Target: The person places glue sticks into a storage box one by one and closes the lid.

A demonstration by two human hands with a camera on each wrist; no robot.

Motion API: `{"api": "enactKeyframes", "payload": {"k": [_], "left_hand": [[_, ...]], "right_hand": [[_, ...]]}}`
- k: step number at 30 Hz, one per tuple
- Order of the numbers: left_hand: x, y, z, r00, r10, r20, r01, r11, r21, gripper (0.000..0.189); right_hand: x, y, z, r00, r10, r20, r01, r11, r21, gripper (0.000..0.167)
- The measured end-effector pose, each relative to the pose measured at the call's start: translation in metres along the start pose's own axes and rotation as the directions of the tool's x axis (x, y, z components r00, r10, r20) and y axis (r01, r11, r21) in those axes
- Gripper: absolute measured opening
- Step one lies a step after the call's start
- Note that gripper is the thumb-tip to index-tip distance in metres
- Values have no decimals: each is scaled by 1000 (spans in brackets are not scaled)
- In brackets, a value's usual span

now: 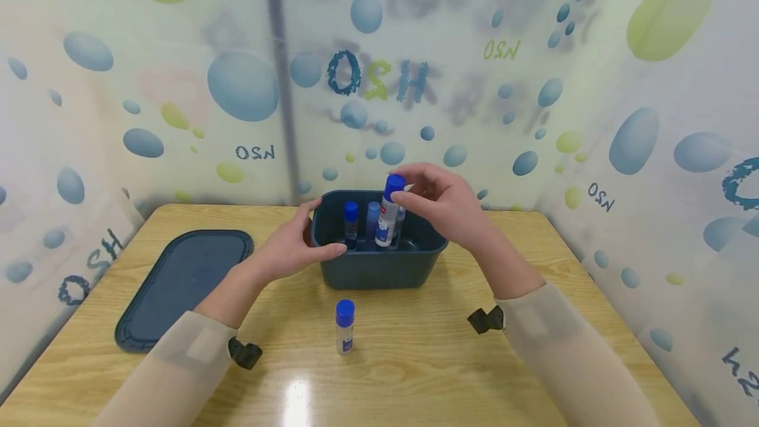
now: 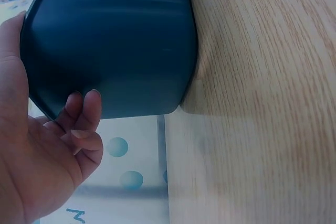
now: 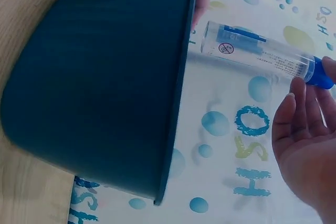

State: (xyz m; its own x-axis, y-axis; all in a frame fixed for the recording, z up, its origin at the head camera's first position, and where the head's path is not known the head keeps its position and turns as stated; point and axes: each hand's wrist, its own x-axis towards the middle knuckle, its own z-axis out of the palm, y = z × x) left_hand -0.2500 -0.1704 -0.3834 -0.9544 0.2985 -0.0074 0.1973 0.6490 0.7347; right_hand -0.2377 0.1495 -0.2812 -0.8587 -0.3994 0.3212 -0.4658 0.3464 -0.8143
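My right hand (image 1: 447,206) pinches a clear glue stick (image 1: 387,216) by its blue cap, over the dark blue plastic bin (image 1: 379,272). In the right wrist view the held glue stick (image 3: 257,51) shows its see-through barrel and blue label, with thumb and fingertips at the cap. My left hand (image 1: 296,239) grips the bin's left end, thumb over the rim and fingers outside the wall. Inside the bin stand other blue-capped sticks, among them one at the left (image 1: 351,224); another is partly hidden behind the held one. A smaller glue stick (image 1: 344,327) stands upright on the table before the bin.
A dark blue lid (image 1: 190,275) lies flat at the left of the wooden table (image 1: 427,348). Behind and at both sides hangs a light curtain (image 1: 391,124) printed with blue and green drops.
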Motion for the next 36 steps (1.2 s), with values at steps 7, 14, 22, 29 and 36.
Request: {"api": "enactKeyframes", "payload": {"k": [7,14,22,29,36], "left_hand": [[1,0,0,1000,2,1,-2,1000,-1,125],[1,-2,1,1000,18,9,-18,999,-33,126],[1,-3,0,1000,26,15,-26,999,-43,125],[1,-4,1,999,29,15,-28,998,-62,124],[2,-4,1,999,40,23,-37,994,-100,124]], "right_hand": [[18,21,15,1000,6,-8,-5,1000,21,35],[27,43,37,1000,14,27,-15,1000,27,36],[35,57,56,995,55,87,-57,998,18,34],[45,59,67,988,53,148,-47,998,-39,34],[52,57,76,983,63,174,-53,997,-60,33]]}}
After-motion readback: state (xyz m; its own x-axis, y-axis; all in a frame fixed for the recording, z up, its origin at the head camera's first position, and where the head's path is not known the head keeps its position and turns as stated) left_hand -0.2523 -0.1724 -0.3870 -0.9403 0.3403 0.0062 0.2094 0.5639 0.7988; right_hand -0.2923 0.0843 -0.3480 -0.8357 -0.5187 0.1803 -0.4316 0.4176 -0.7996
